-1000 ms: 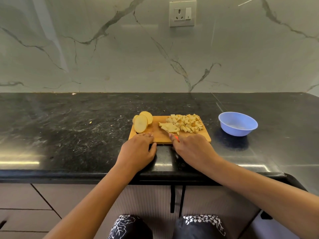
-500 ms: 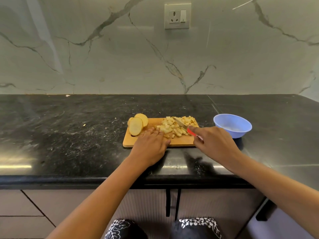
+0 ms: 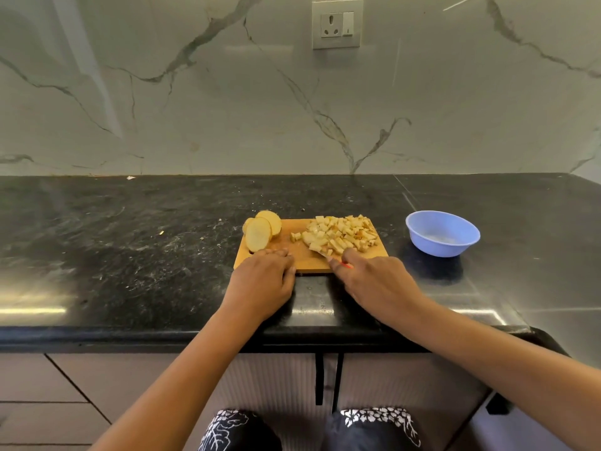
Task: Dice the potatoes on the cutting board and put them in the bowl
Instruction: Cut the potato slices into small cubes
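Gripping a knife [image 3: 321, 253], the right fingers [image 3: 353, 256] sit just before the diced potatoes [image 3: 341, 234].

My right hand [image 3: 377, 284] covers nearly all of the knife [image 3: 322, 253] — only a sliver of blade and a fleck of red handle show. My left hand [image 3: 260, 284] hides the near-left corner of the cutting board [image 3: 305, 260]. Whether the bowl [image 3: 442, 234] holds anything, I cannot tell. The frame's edges cut off my forearms [image 3: 169, 385] and knees [image 3: 240, 431].
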`<state>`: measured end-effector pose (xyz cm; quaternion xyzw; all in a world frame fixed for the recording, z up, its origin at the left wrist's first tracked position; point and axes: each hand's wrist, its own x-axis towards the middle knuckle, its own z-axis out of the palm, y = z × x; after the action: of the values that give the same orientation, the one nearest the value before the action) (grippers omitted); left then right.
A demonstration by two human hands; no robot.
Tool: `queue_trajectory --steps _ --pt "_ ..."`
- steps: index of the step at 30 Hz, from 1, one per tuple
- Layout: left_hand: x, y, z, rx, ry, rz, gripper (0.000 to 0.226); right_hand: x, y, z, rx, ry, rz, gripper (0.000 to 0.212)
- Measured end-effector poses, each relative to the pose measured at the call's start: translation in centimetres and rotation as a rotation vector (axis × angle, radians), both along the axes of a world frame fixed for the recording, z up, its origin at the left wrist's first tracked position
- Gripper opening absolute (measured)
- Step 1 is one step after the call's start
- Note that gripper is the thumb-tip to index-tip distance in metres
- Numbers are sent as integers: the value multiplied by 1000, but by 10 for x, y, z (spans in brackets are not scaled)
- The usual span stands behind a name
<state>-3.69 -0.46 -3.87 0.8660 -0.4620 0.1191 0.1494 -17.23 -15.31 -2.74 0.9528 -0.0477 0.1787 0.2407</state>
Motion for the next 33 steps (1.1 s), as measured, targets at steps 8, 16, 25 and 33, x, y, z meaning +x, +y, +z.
queue_trajectory --steps 8,16,25,33 --pt "0 -3 0 5 -21 31 40 6 -3 -1 -39 -38 1 53" --pt "2 -12 0 53 -41 -90 44 4 -31 14 360 -221 -70 40" --pt "15 -45 7 274 -21 -123 60 -16 -60 23 929 -354 -120 30" --pt "2 -5 4 -278 -16 -80 46 -14 -25 7 482 -179 135 35"
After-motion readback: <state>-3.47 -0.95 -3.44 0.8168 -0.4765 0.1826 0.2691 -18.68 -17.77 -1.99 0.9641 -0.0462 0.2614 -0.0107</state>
